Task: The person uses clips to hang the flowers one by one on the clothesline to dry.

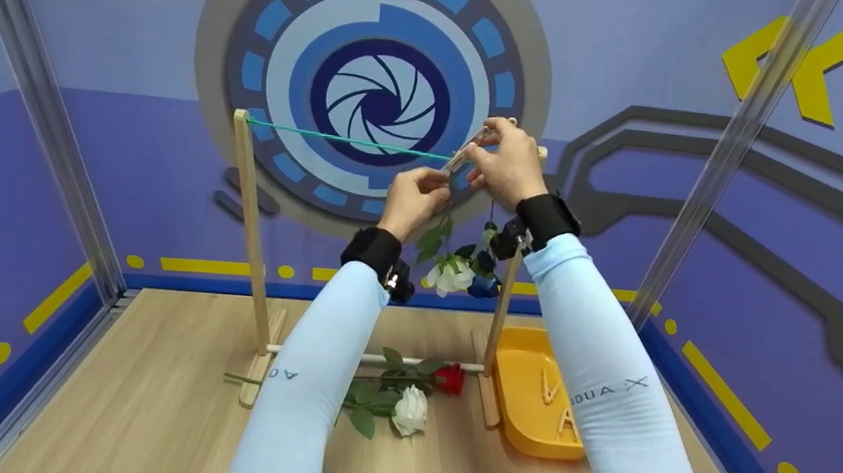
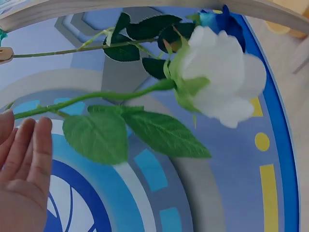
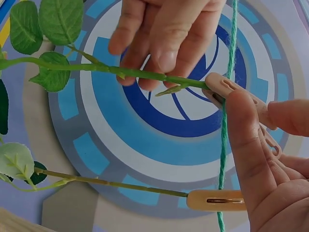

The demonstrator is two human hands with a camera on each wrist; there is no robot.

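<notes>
My right hand (image 1: 511,165) pinches a wooden clothespin (image 3: 236,94) between thumb and fingers. The clothespin sits at the green cord (image 3: 224,145), with the end of a green stem (image 3: 140,73) in its jaws. From that stem a white rose (image 2: 219,75) hangs head down. My left hand (image 1: 413,202) is beside the stem, its fingers (image 2: 42,145) fairly straight; the stem passes in front of some fingertips in the right wrist view. A second clothespin (image 3: 215,200) holds another stem on the cord, with a blue rose (image 1: 484,285) at its lower end.
A wooden frame (image 1: 247,230) carries the cord between two posts. On the table (image 1: 153,396) lie a red rose (image 1: 449,379) and another white rose (image 1: 410,410). A yellow tray (image 1: 525,444) with clothespins (image 1: 549,388) stands at the right, partly behind my right sleeve.
</notes>
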